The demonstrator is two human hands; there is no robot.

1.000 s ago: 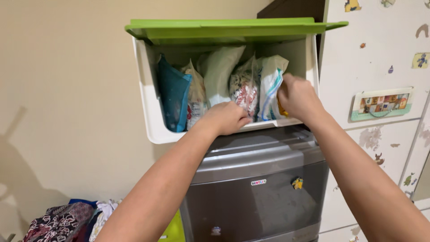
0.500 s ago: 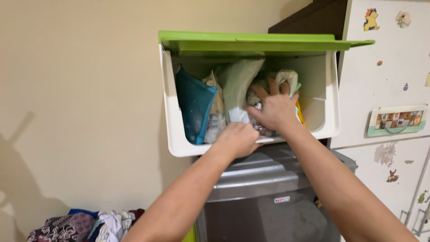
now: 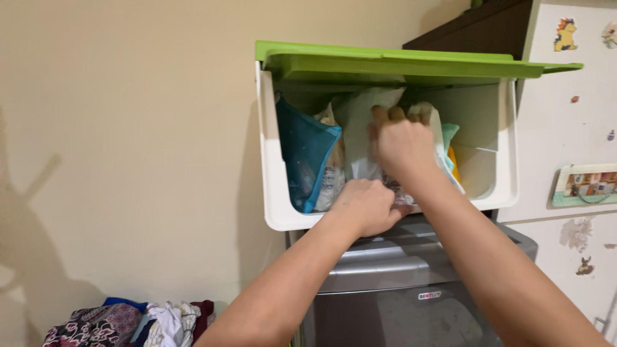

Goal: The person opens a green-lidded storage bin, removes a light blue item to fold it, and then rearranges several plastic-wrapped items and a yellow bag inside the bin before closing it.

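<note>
Two hands busy in a white bin.
Left hand (image 3: pixel 367 207) grips the bin (image 3: pixel 273 193) front lip at 6 o'clock; right hand (image 3: pixel 400 142) clutches a packet (image 3: pixel 443 151) inside, needing a firm grasp.

Bags (image 3: pixel 308 157) packed tight left of right hand (image 3: pixel 402 144); open gap (image 3: pixel 479 160) to its right inside bin (image 3: pixel 273 193). Green lid (image 3: pixel 398 64) caps overhead.

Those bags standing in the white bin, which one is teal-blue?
The teal-blue bag at the far left of the white bin, against its left wall. The other bags are pale or clear, and the right hand reaches among those.
</note>
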